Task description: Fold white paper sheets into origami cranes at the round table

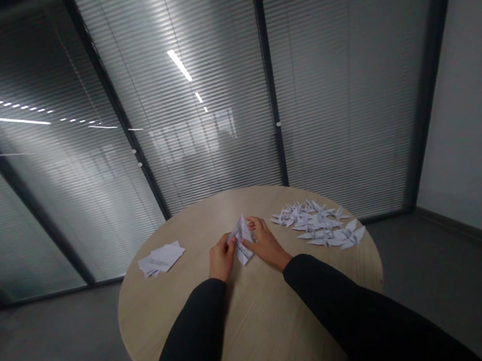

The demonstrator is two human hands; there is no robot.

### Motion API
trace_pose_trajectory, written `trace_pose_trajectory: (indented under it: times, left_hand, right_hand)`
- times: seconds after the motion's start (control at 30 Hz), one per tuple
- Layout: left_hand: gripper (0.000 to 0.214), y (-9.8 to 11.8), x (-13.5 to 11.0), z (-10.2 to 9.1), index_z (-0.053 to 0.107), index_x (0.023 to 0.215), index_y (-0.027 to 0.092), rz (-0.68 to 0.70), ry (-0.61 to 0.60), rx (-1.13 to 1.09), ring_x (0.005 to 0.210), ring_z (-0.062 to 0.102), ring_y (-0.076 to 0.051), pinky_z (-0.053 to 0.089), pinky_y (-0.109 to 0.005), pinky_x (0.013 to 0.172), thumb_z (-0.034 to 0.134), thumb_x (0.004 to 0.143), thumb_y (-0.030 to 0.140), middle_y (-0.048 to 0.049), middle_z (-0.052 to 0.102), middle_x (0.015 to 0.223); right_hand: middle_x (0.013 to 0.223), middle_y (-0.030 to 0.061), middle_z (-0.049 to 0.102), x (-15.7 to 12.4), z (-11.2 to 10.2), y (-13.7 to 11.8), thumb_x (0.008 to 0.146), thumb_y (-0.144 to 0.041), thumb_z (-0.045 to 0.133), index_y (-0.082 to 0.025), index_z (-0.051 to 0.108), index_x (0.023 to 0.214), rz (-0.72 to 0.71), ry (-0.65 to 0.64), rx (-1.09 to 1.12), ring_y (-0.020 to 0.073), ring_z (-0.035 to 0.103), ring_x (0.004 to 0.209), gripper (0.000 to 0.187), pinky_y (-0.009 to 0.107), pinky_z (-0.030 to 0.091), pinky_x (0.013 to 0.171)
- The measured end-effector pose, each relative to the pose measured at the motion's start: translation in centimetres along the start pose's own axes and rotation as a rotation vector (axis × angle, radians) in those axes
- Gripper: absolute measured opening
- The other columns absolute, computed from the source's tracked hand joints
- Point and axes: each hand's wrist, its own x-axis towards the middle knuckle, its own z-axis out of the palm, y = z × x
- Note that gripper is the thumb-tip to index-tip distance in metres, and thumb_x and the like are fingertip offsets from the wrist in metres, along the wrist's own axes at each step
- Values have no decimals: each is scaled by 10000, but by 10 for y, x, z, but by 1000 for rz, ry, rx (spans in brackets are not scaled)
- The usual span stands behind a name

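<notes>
**Edges and open room.** Your left hand (222,258) and your right hand (265,243) work near the middle of the round wooden table (154,320), with bare wood between them and its far rim. On your left, open tabletop separates the left hand from a loose stack of printed paper sheets (161,258), which lies near the rim. On your right, the hand sits just beside the nearest tips of a spread of white paper cranes (319,226); the spread reaches close to the right rim. Bare wood also lies toward you, between your black sleeves (190,345).

**Hands and held item.** Both hands are closed on a folded sheet of printed paper (242,240), gripping it from either side. The sheet stands partly raised above the tabletop, between your hands; its exact fold is too small to tell.

**Surface and room.** The pale tabletop has a light wood grain. Beyond it stand dark-framed glass partitions with slatted blinds (201,88). A plain pale wall (465,103) runs along the right, and grey flooring (57,356) surrounds the table.
</notes>
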Motion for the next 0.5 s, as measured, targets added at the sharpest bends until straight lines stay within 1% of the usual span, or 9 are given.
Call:
trace_pose_trajectory:
  times: [0.1, 0.2, 0.3, 0.4, 0.5]
  left_hand:
    - [329, 3, -2, 0, 654, 981, 169, 15, -29, -21, 604, 559, -149, 391, -218, 599, 457, 818, 376, -29, 663, 728]
    - [325, 5, -2, 1, 654, 990, 177, 24, -40, -14, 616, 572, -154, 395, -221, 607, 465, 817, 377, -26, 665, 724]
    - [342, 5, -2, 1, 643, 1020, 173, 35, -57, 0, 593, 561, -146, 392, -221, 598, 442, 832, 375, -23, 662, 713]
    - [351, 2, -2, 2, 638, 1024, 164, 30, -51, -3, 588, 554, -139, 391, -219, 592, 429, 838, 375, -25, 660, 719]
    - [359, -1, 0, 2, 642, 994, 148, 15, -36, -42, 594, 544, -135, 387, -215, 577, 433, 831, 391, -27, 653, 724]
  right_hand:
    - [1142, 108, 413, -2, -1, -3, 719, -264, 603, -212, 312, 1291, -19, -21, -40, 220, 488, 1044, 643, 422, 417, 924]
    - [1161, 114, 405, -2, -3, -4, 703, -204, 589, -208, 260, 1333, -38, -42, -78, 228, 467, 1081, 711, 436, 377, 965]
    - [1164, 118, 407, -2, -2, -2, 679, -147, 557, -193, 230, 1355, -34, -47, -77, 226, 461, 1087, 753, 432, 371, 971]
    - [1143, 115, 434, 0, 0, 3, 651, -88, 516, -189, 233, 1358, -20, -20, -36, 210, 492, 1038, 768, 413, 394, 949]
    - [1017, 82, 524, 3, 3, 10, 663, -80, 487, -200, 260, 1339, 56, 27, 51, 186, 549, 920, 723, 381, 460, 845]
